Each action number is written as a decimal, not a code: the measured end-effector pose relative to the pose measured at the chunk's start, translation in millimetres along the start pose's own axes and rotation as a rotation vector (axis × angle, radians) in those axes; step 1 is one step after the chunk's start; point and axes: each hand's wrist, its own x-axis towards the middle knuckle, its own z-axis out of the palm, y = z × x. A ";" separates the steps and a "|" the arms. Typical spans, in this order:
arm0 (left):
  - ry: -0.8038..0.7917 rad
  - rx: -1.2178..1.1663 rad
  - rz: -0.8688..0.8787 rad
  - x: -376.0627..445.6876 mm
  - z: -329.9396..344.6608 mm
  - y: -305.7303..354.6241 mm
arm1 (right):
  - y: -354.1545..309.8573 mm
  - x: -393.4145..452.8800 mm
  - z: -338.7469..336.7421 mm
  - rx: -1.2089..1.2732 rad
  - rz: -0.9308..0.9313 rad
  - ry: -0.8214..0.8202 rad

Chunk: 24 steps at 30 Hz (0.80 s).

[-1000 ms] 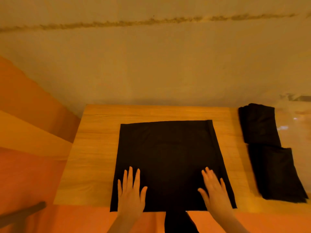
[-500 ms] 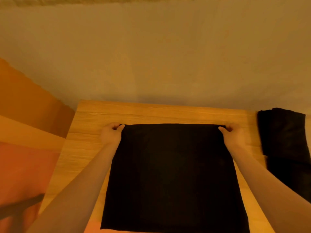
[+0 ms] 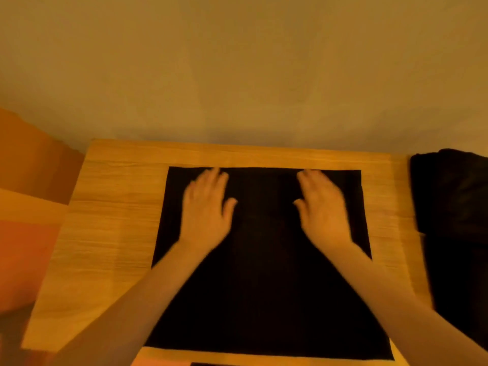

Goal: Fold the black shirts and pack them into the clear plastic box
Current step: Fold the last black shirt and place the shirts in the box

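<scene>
A black shirt (image 3: pixel 264 286) lies flat as a square on the wooden table (image 3: pixel 111 233). My left hand (image 3: pixel 208 207) rests flat on the shirt's far left part, fingers straight and pointing away from me. My right hand (image 3: pixel 322 210) lies flat on the far right part in the same way. Both hands are blurred by motion. More black folded shirts (image 3: pixel 454 220) sit at the right edge of the view. I cannot make out the clear plastic box.
A plain wall (image 3: pixel 237 75) rises right behind the table's far edge. Orange surfaces (image 3: pixel 29 180) lie to the left of the table. Bare wood shows on the table's left side and along its far edge.
Half a second ago both hands pinched the shirt's far corners. They have let go, moved inward and now lie flat on the cloth. The camera has tilted further down.
</scene>
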 end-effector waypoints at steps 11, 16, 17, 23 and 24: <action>-0.265 0.176 -0.066 7.6 0.6 -78.4 | 78.6 1.1 5.1 -0.093 0.266 -0.238; -0.234 0.211 -0.077 -2.5 -13.8 -60.6 | 64.8 -8.0 -9.2 -0.081 0.323 -0.244; -0.203 0.228 -0.058 -12.9 -16.5 -47.9 | 52.6 -17.1 -12.8 -0.091 0.320 -0.213; -0.291 0.208 0.170 -121.2 -0.9 -3.6 | -31.3 -130.0 6.4 -0.118 0.005 -0.335; -0.300 0.213 0.139 -129.4 2.2 -15.5 | -26.2 -141.3 10.5 -0.125 0.035 -0.347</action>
